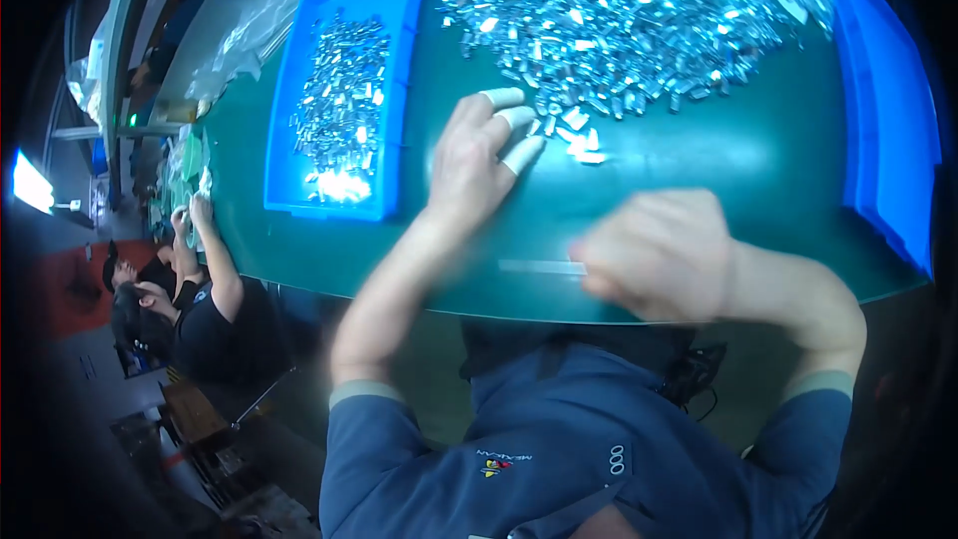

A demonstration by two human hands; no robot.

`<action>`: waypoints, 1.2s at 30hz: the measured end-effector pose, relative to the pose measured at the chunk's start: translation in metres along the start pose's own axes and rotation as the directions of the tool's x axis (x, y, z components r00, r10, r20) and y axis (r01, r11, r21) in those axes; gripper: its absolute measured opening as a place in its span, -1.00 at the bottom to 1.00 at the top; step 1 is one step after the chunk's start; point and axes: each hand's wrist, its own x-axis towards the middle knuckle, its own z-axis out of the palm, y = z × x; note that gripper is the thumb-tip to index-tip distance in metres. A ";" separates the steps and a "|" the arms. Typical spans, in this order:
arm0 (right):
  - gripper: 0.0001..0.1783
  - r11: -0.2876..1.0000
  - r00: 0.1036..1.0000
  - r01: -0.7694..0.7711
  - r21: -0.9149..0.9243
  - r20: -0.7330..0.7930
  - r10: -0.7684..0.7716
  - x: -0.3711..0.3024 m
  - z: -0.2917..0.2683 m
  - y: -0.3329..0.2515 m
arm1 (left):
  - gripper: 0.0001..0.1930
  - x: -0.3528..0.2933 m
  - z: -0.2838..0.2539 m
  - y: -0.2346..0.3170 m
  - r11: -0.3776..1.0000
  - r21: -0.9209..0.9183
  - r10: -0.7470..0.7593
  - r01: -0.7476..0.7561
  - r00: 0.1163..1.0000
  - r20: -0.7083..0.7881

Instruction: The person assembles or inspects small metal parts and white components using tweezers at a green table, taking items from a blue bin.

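A large heap of small shiny metal pieces (619,25) lies on the green table top. My left hand (474,160), with white finger cots on several fingertips, reaches the heap's near edge. Its fingers are stretched out and apart, the tips beside a few loose metal pieces (579,140). Closer to the table's front edge, my right hand (664,255) is closed and smeared by motion. From its fingers a thin, flat, pale strip (539,267) sticks out toward the left, just above or on the table; which of the two I cannot tell.
A blue tray (399,90) holding more small metal pieces stands left of the heap. Another blue tray (883,120) is at the right. Clear plastic sheeting (244,40) lies at the far left. Two people (190,309) work farther left along the green table (718,145).
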 end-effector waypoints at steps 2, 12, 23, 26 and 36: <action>-0.83 0.996 0.996 0.083 0.012 -0.024 -0.083 0.018 -0.012 -0.023 | -0.75 -0.005 0.000 -0.003 1.000 -0.030 -0.004 0.004 1.000 -0.029; -0.86 0.976 0.957 0.049 0.214 -0.290 0.016 0.066 -0.010 -0.078 | -0.77 -0.001 0.003 -0.007 0.987 -0.159 -0.006 -0.003 0.998 -0.054; -0.83 0.990 0.991 0.132 0.048 -0.043 -0.130 0.045 0.007 -0.029 | -0.84 -0.014 -0.011 -0.007 0.898 -0.401 -0.192 0.181 0.981 0.014; -0.89 0.982 0.991 -0.102 -0.158 -0.104 0.086 0.029 -0.005 0.035 | -0.82 -0.010 -0.014 0.000 0.851 -0.475 -0.244 0.223 0.970 0.017; -0.87 0.865 0.866 -0.493 0.094 -0.038 0.498 0.005 0.017 0.068 | -0.78 -0.012 -0.021 -0.002 0.893 -0.435 -0.147 0.116 0.988 -0.037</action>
